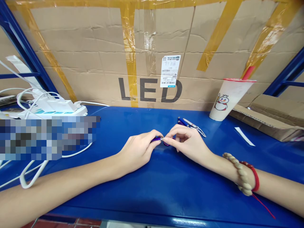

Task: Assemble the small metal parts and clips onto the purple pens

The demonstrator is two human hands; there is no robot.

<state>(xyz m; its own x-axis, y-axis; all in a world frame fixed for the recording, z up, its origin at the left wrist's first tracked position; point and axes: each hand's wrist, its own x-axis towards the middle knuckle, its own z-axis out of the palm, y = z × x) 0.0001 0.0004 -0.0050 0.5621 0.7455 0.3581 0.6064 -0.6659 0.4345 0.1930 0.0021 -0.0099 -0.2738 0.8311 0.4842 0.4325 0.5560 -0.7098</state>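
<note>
Just above the blue tabletop, my left hand [139, 147] is closed around a slim purple pen barrel [156, 139], thumb and fingers pinching it. My right hand [186, 139] meets it from the other side, its thumb and index finger closed at the barrel's silver end [161, 139]. Another purple piece [167, 143] shows under the right fingertips; whether it is held or lies on the table I cannot tell. Right behind my right hand lie several pens, among them a blue pen [183, 121] and a silver-tipped one [188, 123], partly hidden by the hand.
A white cup [229, 99] with a red straw stands at back right, beside an open cardboard tray [268, 122] and a white paper strip [245, 136]. A white power strip [59, 107] with cables sits left, near a blurred-out patch. A large cardboard box [95, 63] walls the back.
</note>
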